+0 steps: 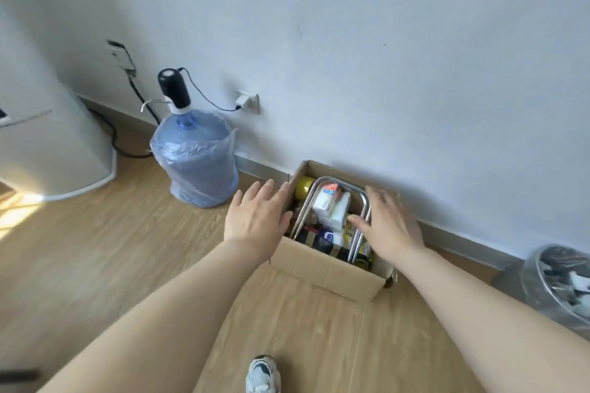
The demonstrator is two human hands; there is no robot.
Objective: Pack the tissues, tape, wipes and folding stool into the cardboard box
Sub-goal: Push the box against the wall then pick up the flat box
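An open cardboard box (pixel 322 268) stands on the wooden floor against the wall. Inside it lies the folding stool (pixel 357 191), its chrome tube frame on top. Under the frame I see a white tissue pack (pixel 329 201), a yellowish tape roll (pixel 304 187) in the far left corner and a wipes pack (pixel 329 238) near the front. My left hand (pixel 258 214) hovers flat at the box's left rim, fingers spread, holding nothing. Over the right rim my right hand (pixel 391 220) is spread too, its thumb touching the stool's frame.
A large blue water jug (pixel 196 159) in a plastic bag, with a black pump on top, stands left of the box. A white appliance (pixel 48 143) is at far left. A bin (pixel 562 281) with a metal rim sits at the right. My shoe (pixel 263 373) is below.
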